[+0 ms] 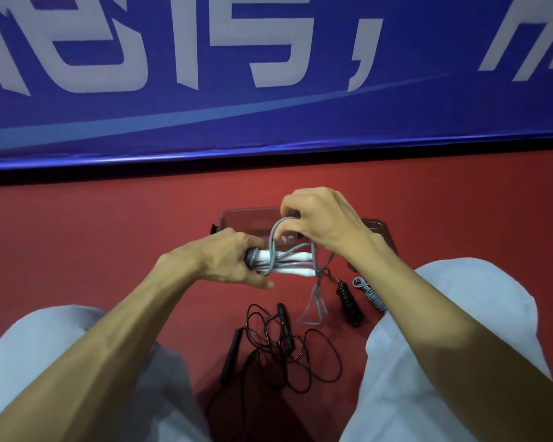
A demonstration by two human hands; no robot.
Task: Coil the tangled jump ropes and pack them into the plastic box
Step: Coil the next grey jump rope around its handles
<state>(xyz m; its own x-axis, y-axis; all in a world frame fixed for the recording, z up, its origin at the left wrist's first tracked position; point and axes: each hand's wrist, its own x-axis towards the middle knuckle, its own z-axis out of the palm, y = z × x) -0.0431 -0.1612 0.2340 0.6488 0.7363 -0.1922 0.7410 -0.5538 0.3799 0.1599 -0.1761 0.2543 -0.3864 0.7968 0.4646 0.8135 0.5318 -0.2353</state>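
Observation:
My left hand grips a bundle of grey jump rope with white handles, held level above the red floor. My right hand pinches a loop of the same grey cord and holds it up over the bundle. A loose end of grey cord hangs down to the floor. The clear plastic box stands on the floor just behind my hands, partly hidden by them. A tangled black jump rope with black handles lies on the floor between my knees.
A coiled black rope and a wound grey rope lie to the right near my right knee. The box lid rests behind my right wrist. A blue banner wall closes off the far side. My legs flank the floor space.

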